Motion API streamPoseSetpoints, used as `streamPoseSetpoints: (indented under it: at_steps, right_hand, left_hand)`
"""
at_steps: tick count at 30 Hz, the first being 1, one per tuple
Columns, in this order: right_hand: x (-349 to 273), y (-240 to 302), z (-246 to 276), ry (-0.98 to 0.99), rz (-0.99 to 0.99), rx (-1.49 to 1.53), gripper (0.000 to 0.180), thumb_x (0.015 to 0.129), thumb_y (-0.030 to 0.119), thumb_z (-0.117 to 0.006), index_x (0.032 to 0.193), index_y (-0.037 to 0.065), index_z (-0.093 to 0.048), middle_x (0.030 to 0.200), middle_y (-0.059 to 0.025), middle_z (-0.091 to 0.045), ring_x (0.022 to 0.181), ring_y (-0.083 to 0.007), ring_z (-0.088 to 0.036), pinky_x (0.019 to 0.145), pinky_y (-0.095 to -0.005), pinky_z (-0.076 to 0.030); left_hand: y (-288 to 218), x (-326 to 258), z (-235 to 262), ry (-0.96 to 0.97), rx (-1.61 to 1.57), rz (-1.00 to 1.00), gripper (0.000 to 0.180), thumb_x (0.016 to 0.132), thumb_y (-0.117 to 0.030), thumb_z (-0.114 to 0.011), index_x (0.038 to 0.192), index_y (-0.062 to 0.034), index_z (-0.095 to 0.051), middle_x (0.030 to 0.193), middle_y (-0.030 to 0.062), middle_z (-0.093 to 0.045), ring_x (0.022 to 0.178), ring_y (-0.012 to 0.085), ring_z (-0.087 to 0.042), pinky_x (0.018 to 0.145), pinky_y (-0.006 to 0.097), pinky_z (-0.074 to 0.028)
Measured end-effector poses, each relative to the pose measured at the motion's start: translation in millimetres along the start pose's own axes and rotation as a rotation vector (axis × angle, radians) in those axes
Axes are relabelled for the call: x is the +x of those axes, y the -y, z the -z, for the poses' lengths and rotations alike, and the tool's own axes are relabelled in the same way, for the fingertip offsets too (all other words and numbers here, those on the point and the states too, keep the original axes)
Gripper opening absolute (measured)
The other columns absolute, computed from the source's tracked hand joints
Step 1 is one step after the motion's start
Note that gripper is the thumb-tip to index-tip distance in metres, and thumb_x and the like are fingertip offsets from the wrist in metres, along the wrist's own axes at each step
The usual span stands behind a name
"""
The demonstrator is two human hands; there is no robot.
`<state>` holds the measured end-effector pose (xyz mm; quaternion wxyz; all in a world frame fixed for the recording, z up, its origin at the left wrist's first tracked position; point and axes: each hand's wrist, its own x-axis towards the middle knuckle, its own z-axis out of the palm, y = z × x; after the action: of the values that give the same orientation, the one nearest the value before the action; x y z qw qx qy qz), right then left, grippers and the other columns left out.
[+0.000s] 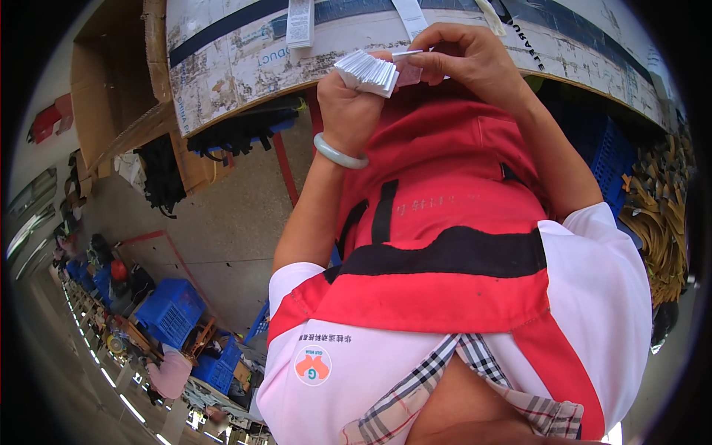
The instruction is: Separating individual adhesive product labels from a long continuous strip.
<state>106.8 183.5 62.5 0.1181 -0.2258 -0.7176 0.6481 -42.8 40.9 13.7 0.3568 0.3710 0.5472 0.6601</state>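
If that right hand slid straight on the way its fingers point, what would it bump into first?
Likely the white slips fanned in the left hand, or that hand itself; depth is unclear.

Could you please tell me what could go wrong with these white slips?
The fanned stack could slide out of the left hand, since its ends spread apart. The thin slip in the right hand might drop, as only the fingers seem to pinch it.

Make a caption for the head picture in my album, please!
Left hand holding a fan of white slips, right hand pinching a single slip.
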Motion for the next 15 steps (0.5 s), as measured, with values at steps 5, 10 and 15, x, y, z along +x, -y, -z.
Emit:
streamPoseSetpoints:
  at_steps: [5,10,15]
  right_hand:
    - [-2.1,-3.5,-4.0,-0.022,0.011,0.013,0.018,0.091,0.015,-0.065,0.102,0.001,-0.066,0.084,-0.0021,-0.064,0.072,-0.0061,-0.059,0.066,-0.0187,-0.05]
    - [-2.3,-3.4,-4.1,-0.005,0.072,-0.026,0.017,0.091,0.016,-0.066,0.098,0.001,-0.067,0.081,-0.0013,-0.064,0.069,-0.0069,-0.058,0.062,-0.0185,-0.047]
    - [-5.6,11.0,2.2,0.151,-0.135,0.098,0.012,0.089,0.014,-0.067,0.09,0.002,-0.068,0.072,-0.0012,-0.06,0.059,-0.0054,-0.051,0.054,-0.0177,-0.041]
  left_hand:
    - [3.0,-0.9,0.6,0.002,0.033,-0.032,0.019,0.085,0.002,-0.064,0.105,0.0017,-0.067,0.076,0.0071,-0.068,0.062,0.007,-0.059,0.052,0.019,-0.043]
    - [8.9,-1.9,-2.2,0.034,-0.027,-0.098,0.019,0.086,0.004,-0.064,0.104,0.0016,-0.067,0.079,0.0083,-0.068,0.065,0.0084,-0.061,0.054,0.02,-0.045]
    - [-8.4,-2.9,-0.4,0.125,-0.347,0.378,0.01,0.087,-0.005,-0.065,0.095,0.0009,-0.067,0.081,0.0049,-0.068,0.064,0.0094,-0.059,0.054,0.02,-0.045]
